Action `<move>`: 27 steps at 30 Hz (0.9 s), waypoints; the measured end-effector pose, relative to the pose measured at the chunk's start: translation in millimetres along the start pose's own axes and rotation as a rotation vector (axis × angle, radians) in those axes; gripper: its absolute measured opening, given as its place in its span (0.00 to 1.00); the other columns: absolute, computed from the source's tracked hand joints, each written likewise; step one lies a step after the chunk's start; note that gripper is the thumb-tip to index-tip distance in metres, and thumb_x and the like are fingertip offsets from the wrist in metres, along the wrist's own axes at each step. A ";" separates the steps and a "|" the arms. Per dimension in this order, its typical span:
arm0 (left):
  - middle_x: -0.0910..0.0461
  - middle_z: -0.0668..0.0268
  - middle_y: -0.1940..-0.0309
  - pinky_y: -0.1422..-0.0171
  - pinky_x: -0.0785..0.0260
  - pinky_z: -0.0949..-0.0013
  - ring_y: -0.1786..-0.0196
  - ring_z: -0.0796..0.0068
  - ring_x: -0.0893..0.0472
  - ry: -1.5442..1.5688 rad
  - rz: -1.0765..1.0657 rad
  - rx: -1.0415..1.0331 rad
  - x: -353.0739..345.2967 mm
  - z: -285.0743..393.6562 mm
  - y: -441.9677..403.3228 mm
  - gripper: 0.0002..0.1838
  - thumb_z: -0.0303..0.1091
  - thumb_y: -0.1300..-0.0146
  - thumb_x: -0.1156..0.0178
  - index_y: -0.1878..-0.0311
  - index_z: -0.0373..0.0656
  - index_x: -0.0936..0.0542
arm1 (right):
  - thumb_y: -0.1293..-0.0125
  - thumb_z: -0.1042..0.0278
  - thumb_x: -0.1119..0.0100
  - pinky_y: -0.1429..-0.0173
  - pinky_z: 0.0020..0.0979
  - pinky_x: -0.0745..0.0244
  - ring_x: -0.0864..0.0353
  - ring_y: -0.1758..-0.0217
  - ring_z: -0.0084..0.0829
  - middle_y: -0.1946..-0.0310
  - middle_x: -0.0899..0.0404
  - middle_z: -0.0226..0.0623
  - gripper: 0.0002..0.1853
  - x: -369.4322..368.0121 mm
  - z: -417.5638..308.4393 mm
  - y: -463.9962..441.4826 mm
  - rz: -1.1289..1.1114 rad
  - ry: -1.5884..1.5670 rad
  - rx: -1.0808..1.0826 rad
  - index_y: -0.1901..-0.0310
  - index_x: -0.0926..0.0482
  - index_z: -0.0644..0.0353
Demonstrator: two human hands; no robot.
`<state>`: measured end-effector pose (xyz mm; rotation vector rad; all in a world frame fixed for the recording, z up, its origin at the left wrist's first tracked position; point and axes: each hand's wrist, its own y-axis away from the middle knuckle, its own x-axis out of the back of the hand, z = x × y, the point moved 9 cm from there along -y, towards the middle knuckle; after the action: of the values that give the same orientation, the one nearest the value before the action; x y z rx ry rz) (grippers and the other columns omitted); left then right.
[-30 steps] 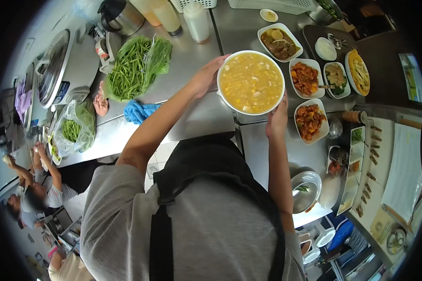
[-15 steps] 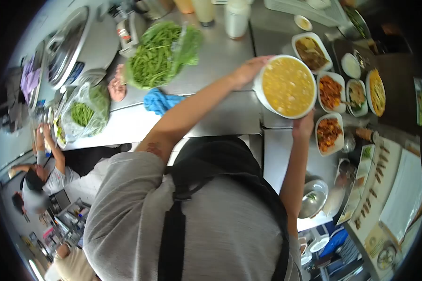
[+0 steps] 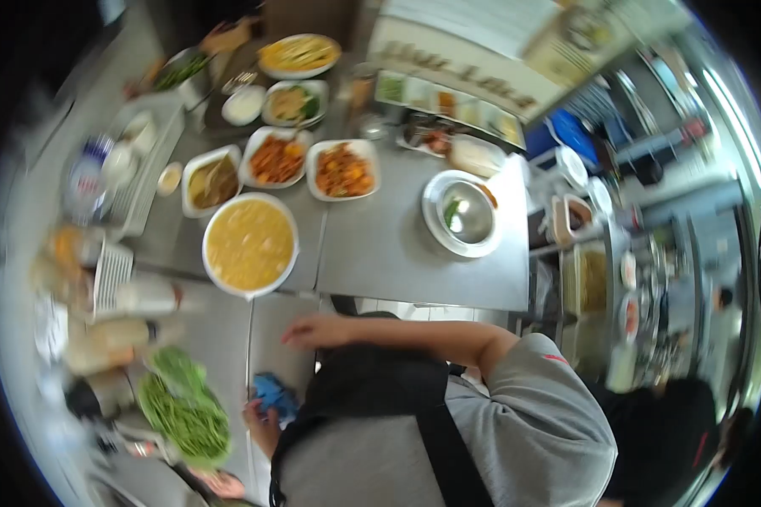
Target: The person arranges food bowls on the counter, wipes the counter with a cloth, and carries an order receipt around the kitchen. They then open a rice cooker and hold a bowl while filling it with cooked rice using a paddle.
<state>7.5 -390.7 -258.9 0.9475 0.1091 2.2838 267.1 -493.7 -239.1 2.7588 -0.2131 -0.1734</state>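
Observation:
The round white bowl (image 3: 250, 244) of yellow soup stands on the metal counter, with neither hand on it. My right hand (image 3: 314, 332), blurred, is in front of the bowl near the counter's edge, fingers loosely apart and nothing in them. Further down, my left hand (image 3: 263, 428) touches the blue cloth (image 3: 275, 397); whether its fingers grip the cloth is unclear. Behind the bowl are white dishes of brown stew (image 3: 212, 181), reddish food (image 3: 276, 158) and more reddish food (image 3: 343, 170).
A bag of green beans (image 3: 184, 414) lies at the lower left, near several bottles. On the right part of the counter is a metal bowl (image 3: 468, 213) on a white plate. A tray of condiments (image 3: 446, 104) stands at the back. Another person (image 3: 664, 439) is at the lower right.
My hands have let go of the soup bowl, which now rests on the counter. My left hand has moved to the blue cloth. The view has swung round to the right.

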 end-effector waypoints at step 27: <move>0.21 0.68 0.63 0.54 0.29 0.75 0.61 0.80 0.22 0.678 0.056 0.058 5.2 119.8 -120.1 0.13 0.35 0.28 0.50 0.45 0.42 0.25 | 0.36 0.67 0.46 0.47 0.29 0.30 0.23 0.53 0.29 0.54 0.20 0.41 0.18 231.4 -54.8 -72.0 0.863 0.013 0.172 0.45 0.24 0.61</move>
<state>148.5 -313.3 -204.8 0.1666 0.4415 2.5723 511.2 -447.6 -236.4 2.5535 -1.4126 0.0988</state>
